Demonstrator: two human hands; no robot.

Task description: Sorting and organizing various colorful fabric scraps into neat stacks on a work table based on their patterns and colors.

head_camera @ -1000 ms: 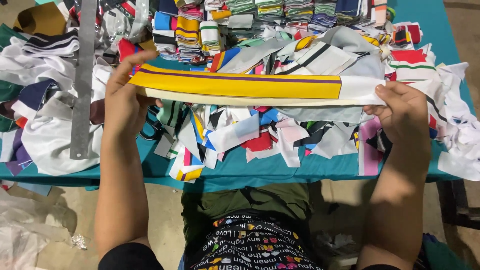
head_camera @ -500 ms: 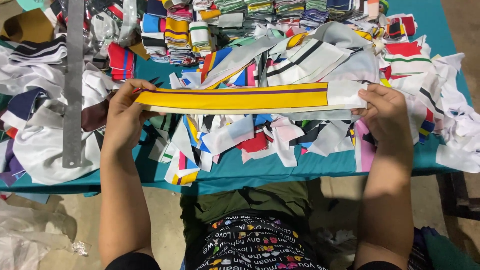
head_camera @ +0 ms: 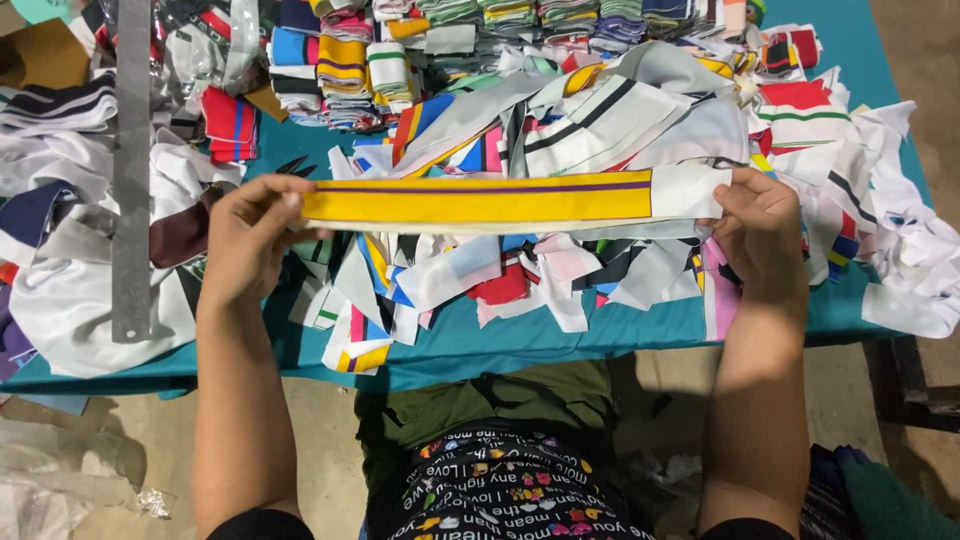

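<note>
A long yellow fabric strip (head_camera: 480, 200) with a thin purple stripe and white ends is stretched flat between both hands, just above a heap of cut cloth pieces. My left hand (head_camera: 245, 240) pinches its left end. My right hand (head_camera: 760, 230) grips the white right end. The strip lies level across the middle of the teal table (head_camera: 560, 345).
A long metal ruler (head_camera: 130, 170) lies upright along the left over white cloth. Folded striped strips are stacked in rows (head_camera: 350, 65) at the back. Loose scraps (head_camera: 480, 280) cover the table's middle and right. Crumpled plastic (head_camera: 60, 480) lies on the floor at lower left.
Both hands have shifted the strip slightly toward the table's far side and held it taut; the view has tilted a little, showing more of the stacked strips.
</note>
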